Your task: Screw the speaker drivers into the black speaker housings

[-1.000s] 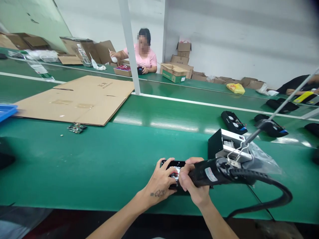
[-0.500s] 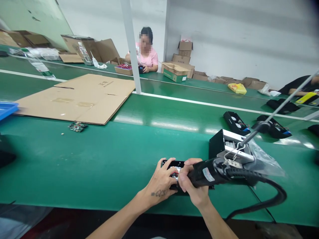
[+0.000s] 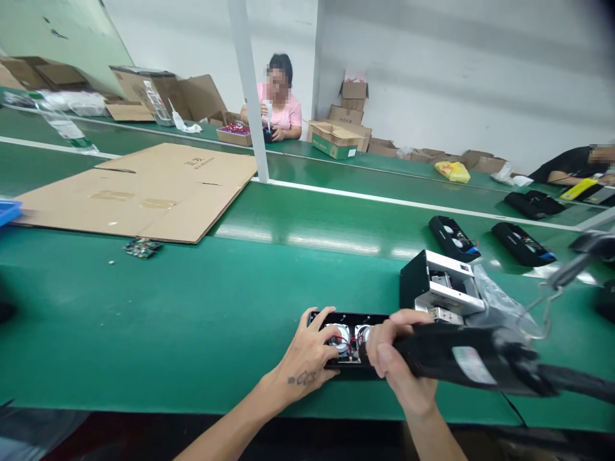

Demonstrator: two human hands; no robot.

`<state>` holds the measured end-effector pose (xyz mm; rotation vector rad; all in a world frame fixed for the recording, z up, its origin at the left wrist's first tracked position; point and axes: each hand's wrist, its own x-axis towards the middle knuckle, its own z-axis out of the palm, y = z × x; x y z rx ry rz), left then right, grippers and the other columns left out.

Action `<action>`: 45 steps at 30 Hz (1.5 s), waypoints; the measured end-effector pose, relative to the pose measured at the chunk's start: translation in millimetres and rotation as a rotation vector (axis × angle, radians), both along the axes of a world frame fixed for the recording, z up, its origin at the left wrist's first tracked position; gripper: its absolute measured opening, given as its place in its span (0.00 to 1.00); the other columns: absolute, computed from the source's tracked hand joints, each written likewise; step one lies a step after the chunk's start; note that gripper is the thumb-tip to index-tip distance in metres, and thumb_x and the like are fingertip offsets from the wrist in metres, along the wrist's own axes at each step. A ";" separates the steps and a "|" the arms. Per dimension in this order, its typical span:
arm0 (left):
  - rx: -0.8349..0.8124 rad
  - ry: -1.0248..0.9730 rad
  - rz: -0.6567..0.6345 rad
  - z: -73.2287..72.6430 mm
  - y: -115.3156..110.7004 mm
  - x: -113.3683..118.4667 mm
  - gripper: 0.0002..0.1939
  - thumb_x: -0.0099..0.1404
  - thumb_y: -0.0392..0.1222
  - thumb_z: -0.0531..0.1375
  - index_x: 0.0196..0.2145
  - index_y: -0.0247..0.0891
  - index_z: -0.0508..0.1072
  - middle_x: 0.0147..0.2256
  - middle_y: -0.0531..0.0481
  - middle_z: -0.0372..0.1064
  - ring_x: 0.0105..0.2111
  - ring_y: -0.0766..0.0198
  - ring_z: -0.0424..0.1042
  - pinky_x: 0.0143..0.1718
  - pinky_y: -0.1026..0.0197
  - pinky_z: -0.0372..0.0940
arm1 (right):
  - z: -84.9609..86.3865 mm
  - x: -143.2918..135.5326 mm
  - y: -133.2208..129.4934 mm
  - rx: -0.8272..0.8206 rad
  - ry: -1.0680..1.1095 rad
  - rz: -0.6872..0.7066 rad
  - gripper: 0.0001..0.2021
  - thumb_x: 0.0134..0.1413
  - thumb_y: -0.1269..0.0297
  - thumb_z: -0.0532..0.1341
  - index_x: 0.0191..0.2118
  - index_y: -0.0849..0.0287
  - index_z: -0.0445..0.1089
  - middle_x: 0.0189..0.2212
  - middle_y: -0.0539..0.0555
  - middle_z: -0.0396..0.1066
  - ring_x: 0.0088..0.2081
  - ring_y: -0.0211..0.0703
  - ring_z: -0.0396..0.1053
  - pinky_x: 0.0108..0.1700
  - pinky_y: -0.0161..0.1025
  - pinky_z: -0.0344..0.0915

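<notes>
L hand half-open, gripping L end of blk case on grn table; R hand wrapped round corded tool, nr case's R end.

On the green surface, a cardboard sheet, a circuit board, a black case and a box-shaped machine are supported.
</notes>
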<state>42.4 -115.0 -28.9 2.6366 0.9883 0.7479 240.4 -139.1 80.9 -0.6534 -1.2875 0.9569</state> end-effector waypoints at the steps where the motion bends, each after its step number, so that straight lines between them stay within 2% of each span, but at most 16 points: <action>1: 0.004 -0.014 0.002 -0.9 0.6 -0.1 0.14 0.57 0.46 0.79 0.36 0.45 0.80 0.48 0.51 0.77 0.71 0.37 0.59 0.68 0.32 0.45 | 10.5 8.6 2.0 0.029 0.032 -0.046 0.14 0.70 0.66 0.66 0.56 0.49 0.65 0.23 0.41 0.68 0.21 0.36 0.64 0.27 0.37 0.65; 3: 0.016 -0.055 0.009 -3.8 2.2 0.0 0.17 0.54 0.45 0.81 0.33 0.44 0.79 0.47 0.52 0.77 0.70 0.37 0.61 0.68 0.33 0.45 | 34.4 31.3 9.6 0.073 0.089 -0.228 0.16 0.67 0.69 0.67 0.56 0.51 0.66 0.23 0.41 0.69 0.23 0.37 0.66 0.30 0.38 0.67; 6: 0.048 -0.111 0.010 -9.4 5.0 0.5 0.18 0.50 0.44 0.82 0.32 0.44 0.78 0.46 0.53 0.77 0.69 0.37 0.62 0.68 0.34 0.46 | 64.7 75.0 30.2 0.151 0.147 -0.598 0.19 0.61 0.69 0.71 0.54 0.53 0.68 0.22 0.41 0.68 0.24 0.38 0.64 0.32 0.39 0.67; 9: 0.084 -0.138 0.012 -13.0 7.1 1.4 0.19 0.49 0.44 0.82 0.30 0.45 0.77 0.44 0.54 0.77 0.68 0.38 0.63 0.68 0.36 0.47 | 71.6 119.2 58.5 0.377 0.230 -0.919 0.20 0.60 0.63 0.72 0.53 0.51 0.67 0.23 0.39 0.66 0.24 0.38 0.62 0.34 0.39 0.67; 11: 0.094 -0.139 0.015 -13.5 7.7 1.4 0.19 0.48 0.44 0.83 0.30 0.44 0.76 0.44 0.54 0.76 0.68 0.39 0.63 0.68 0.36 0.47 | 63.8 142.7 75.5 0.412 0.208 -1.020 0.21 0.56 0.58 0.74 0.50 0.50 0.66 0.25 0.40 0.68 0.27 0.40 0.65 0.39 0.42 0.69; 13: 0.103 -0.135 0.015 -13.7 8.2 0.8 0.20 0.47 0.45 0.83 0.29 0.45 0.76 0.43 0.54 0.76 0.68 0.39 0.63 0.68 0.37 0.47 | 53.5 158.7 83.8 0.264 0.111 -0.991 0.23 0.50 0.55 0.77 0.46 0.54 0.68 0.26 0.42 0.72 0.29 0.42 0.70 0.42 0.45 0.69; 15: 0.117 -0.132 0.011 -14.4 9.1 -0.4 0.22 0.45 0.45 0.84 0.30 0.45 0.76 0.43 0.54 0.76 0.67 0.38 0.64 0.68 0.36 0.47 | 47.1 166.6 79.0 0.144 0.052 -0.927 0.25 0.47 0.56 0.80 0.47 0.56 0.70 0.26 0.43 0.73 0.29 0.42 0.71 0.42 0.45 0.69; 19: 0.120 -0.109 0.003 -14.7 10.0 -2.4 0.22 0.45 0.45 0.84 0.31 0.45 0.77 0.44 0.55 0.78 0.68 0.37 0.64 0.67 0.35 0.50 | 45.9 163.4 40.4 0.243 0.136 -0.871 0.27 0.56 0.54 0.77 0.56 0.53 0.68 0.21 0.39 0.67 0.22 0.36 0.61 0.32 0.38 0.65; 21: 0.110 -0.104 0.015 -12.4 9.0 -2.3 0.20 0.46 0.44 0.83 0.30 0.45 0.77 0.44 0.54 0.77 0.68 0.38 0.64 0.67 0.35 0.51 | 39.7 158.7 21.2 0.158 0.160 -0.818 0.26 0.58 0.51 0.75 0.56 0.54 0.69 0.20 0.39 0.66 0.20 0.35 0.60 0.28 0.37 0.64; 23: 0.102 -0.101 0.020 -8.3 6.8 -1.7 0.19 0.47 0.43 0.83 0.30 0.45 0.77 0.44 0.54 0.77 0.68 0.38 0.64 0.68 0.35 0.51 | 23.3 155.7 9.0 -0.010 0.141 -0.833 0.26 0.54 0.51 0.78 0.52 0.55 0.71 0.21 0.41 0.68 0.20 0.36 0.63 0.28 0.37 0.65; 26: 0.092 -0.083 0.010 -1.7 2.1 -0.7 0.19 0.50 0.42 0.82 0.31 0.44 0.77 0.45 0.53 0.78 0.69 0.38 0.64 0.68 0.32 0.51 | -15.5 153.9 3.1 -0.183 0.028 -0.927 0.24 0.48 0.54 0.81 0.45 0.58 0.73 0.23 0.42 0.69 0.21 0.35 0.66 0.27 0.37 0.64; 29: 0.073 -0.067 0.010 2.0 -2.4 -0.4 0.18 0.52 0.41 0.81 0.33 0.44 0.77 0.45 0.53 0.78 0.70 0.38 0.63 0.69 0.31 0.50 | -50.8 152.2 4.7 -0.246 -0.090 -0.900 0.23 0.49 0.51 0.79 0.43 0.58 0.74 0.22 0.42 0.68 0.19 0.36 0.64 0.26 0.39 0.64; 32: 0.060 -0.066 0.013 3.0 -5.8 0.0 0.18 0.52 0.40 0.81 0.34 0.43 0.77 0.46 0.53 0.79 0.70 0.37 0.62 0.69 0.31 0.49 | -67.2 151.8 7.6 -0.252 -0.163 -0.866 0.23 0.49 0.50 0.79 0.42 0.58 0.73 0.21 0.42 0.67 0.19 0.38 0.64 0.27 0.42 0.66; 40: 0.026 -0.080 0.009 3.5 -5.7 0.8 0.18 0.53 0.40 0.81 0.33 0.42 0.76 0.45 0.53 0.79 0.70 0.36 0.63 0.69 0.31 0.48 | -70.2 148.1 8.3 -0.276 -0.166 -0.879 0.22 0.49 0.52 0.80 0.41 0.58 0.74 0.20 0.44 0.70 0.20 0.40 0.67 0.29 0.43 0.67; 42: 0.025 -0.090 0.007 3.6 -4.3 0.4 0.18 0.54 0.41 0.81 0.33 0.42 0.76 0.45 0.53 0.79 0.69 0.35 0.64 0.69 0.30 0.49 | -60.6 146.1 6.3 -0.301 -0.136 -0.861 0.21 0.48 0.54 0.80 0.39 0.58 0.73 0.20 0.44 0.70 0.19 0.39 0.67 0.27 0.41 0.65; 45: 0.036 -0.093 0.010 2.4 -1.5 -0.9 0.16 0.56 0.41 0.79 0.33 0.43 0.76 0.45 0.52 0.79 0.69 0.35 0.64 0.68 0.30 0.51 | -28.2 146.6 7.2 -0.269 -0.013 -0.818 0.19 0.49 0.59 0.80 0.37 0.58 0.71 0.18 0.42 0.66 0.17 0.36 0.63 0.24 0.38 0.62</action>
